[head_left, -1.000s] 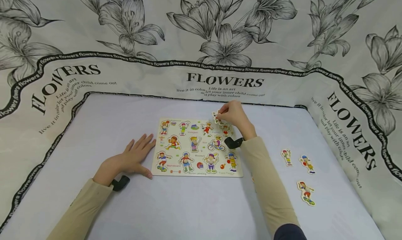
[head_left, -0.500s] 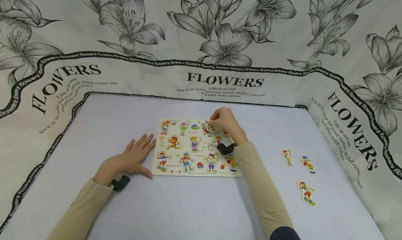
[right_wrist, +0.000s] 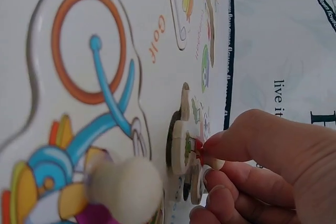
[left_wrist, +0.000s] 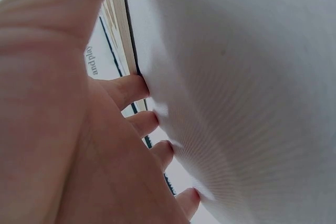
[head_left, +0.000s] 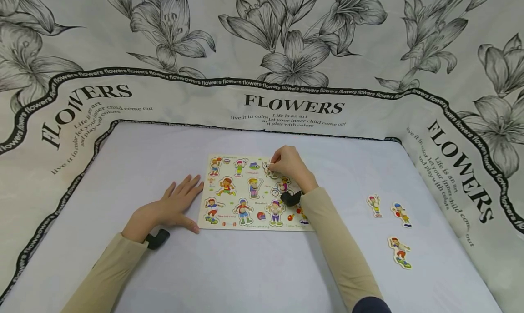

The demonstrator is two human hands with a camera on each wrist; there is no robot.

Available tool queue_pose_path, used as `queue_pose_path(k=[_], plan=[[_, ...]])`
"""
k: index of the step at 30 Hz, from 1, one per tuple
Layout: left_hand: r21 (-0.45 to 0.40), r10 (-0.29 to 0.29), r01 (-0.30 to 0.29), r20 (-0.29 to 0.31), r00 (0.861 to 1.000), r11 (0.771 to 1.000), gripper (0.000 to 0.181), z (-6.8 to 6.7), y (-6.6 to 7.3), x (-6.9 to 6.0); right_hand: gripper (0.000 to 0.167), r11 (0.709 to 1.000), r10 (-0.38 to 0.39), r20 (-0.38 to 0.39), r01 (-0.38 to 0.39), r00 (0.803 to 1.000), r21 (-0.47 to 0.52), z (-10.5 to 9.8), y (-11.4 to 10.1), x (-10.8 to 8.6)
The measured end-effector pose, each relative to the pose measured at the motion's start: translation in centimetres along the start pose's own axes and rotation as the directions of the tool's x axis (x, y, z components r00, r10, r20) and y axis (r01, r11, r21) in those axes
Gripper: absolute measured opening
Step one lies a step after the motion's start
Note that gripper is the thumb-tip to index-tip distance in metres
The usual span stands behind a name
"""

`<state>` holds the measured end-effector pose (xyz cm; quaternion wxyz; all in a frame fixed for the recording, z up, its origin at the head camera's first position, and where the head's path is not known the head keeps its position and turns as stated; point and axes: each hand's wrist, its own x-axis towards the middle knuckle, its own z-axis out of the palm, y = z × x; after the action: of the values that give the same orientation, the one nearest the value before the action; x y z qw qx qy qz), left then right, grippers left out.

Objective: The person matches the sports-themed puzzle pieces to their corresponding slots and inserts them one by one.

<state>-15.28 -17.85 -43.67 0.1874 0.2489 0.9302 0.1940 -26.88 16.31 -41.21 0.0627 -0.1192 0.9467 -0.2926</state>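
A cream puzzle board (head_left: pixel 241 189) with printed sports figures lies on the white tablecloth. Thumb and fingers of my right hand (head_left: pixel 289 163) pinch a small footballer puzzle piece (head_left: pixel 268 169) over the board's upper right part. In the right wrist view that puzzle piece (right_wrist: pixel 180 148) is tilted against the board, and its seating is partly hidden by the fingers. Near it sits a cyclist piece with a round knob (right_wrist: pixel 126 184). My left hand (head_left: pixel 173 208) rests flat, fingers spread, against the board's left edge. The left wrist view shows its fingertips (left_wrist: pixel 137 88) beside the board's side (left_wrist: pixel 122 30).
Three loose puzzle pieces lie to the right: a figure with a raised arm (head_left: pixel 374 205), one in a blue cap (head_left: pixel 400 214) and a skateboarder (head_left: pixel 399 252). A flower-printed cloth wall (head_left: pixel 192 103) encloses the back and sides of the table.
My right hand has carried the footballer piece left and slightly toward me, from the board's back right corner down onto the printed footballer. My left hand has stayed still.
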Motion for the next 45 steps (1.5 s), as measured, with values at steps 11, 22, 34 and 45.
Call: queue_pose_path(k=[11, 22, 34, 45], plan=[[0.01, -0.005, 0.005, -0.002, 1.0, 1.0, 0.13, 0.04, 0.0, 0.02, 0.012, 0.999, 0.021, 0.018, -0.021, 1.0, -0.038, 0.56, -0.04, 0.11], [0.021, -0.013, 0.013, -0.007, 1.0, 1.0, 0.13, -0.04, 0.11, -0.02, 0.013, 0.998, 0.033, 0.033, -0.032, 0.999, -0.052, 0.79, -0.07, 0.36], [0.017, 0.0, 0.0, -0.015, 1.0, 1.0, 0.129, -0.05, 0.18, 0.02, 0.013, 0.999, 0.033, 0.035, -0.032, 0.999, -0.027, 0.78, 0.05, 0.25], [0.015, -0.003, 0.003, -0.008, 1.0, 1.0, 0.13, 0.11, -0.01, 0.12, 0.012, 0.998, 0.038, 0.069, -0.035, 0.997, -0.053, 0.44, -0.24, 0.03]])
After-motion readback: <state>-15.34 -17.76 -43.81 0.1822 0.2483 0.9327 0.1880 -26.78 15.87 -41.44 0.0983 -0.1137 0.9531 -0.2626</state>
